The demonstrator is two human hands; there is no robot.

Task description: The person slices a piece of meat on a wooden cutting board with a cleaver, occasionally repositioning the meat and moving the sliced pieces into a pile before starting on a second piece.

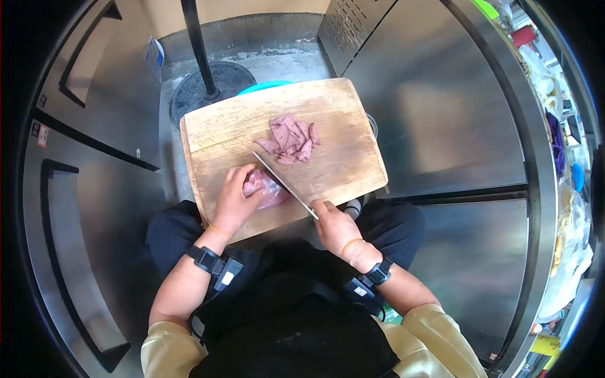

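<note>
My right hand (334, 225) is closed round the handle of a kitchen knife (283, 183), whose blade points up and to the left across the wooden cutting board (220, 138). Just left of the blade, my left hand (236, 196) grips a pink piece of meat (270, 190) with a shiny, clear wrapping about it. The fingertips lie on the meat close to the blade. Beyond the knife tip, a loose pile of thin pink meat slices (290, 138) lies on the board.
The board rests near my knees, with a blue rim (268, 85) showing behind it. A black pole on a round base (211, 94) stands at the back left. Steel cabinets (441, 107) flank both sides. Bags and packages (567, 214) crowd the shelf at far right.
</note>
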